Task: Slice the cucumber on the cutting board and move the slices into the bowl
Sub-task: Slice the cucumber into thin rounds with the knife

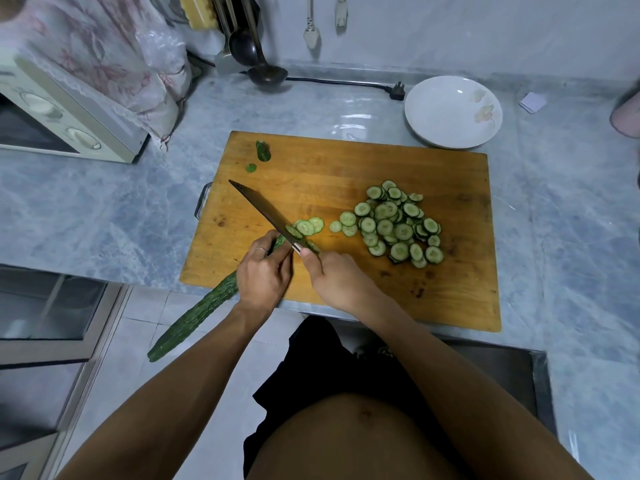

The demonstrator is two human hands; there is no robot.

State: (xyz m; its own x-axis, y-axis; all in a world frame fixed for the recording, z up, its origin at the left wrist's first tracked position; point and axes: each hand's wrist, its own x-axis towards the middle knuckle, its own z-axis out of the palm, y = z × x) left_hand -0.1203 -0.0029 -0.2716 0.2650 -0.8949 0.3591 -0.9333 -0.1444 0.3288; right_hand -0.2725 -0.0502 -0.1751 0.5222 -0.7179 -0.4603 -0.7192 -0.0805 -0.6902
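Note:
A long dark-green cucumber (197,313) lies slanted across the near-left corner of the wooden cutting board (346,168), its tail overhanging the counter edge. My left hand (263,271) presses on its cut end. My right hand (336,275) grips the handle of a knife (259,206), whose blade points up-left and rests at the cucumber's end. Two fresh slices (309,226) lie beside the blade. A heap of slices (398,223) covers the board's right-middle. The white bowl (453,110) stands beyond the board's far right corner, with nothing in it.
A cucumber end piece (263,150) and a small scrap lie at the board's far left. A microwave (52,116) under a cloth stands at left. A ladle (266,72), hanging utensils and a power plug (396,91) sit along the back wall.

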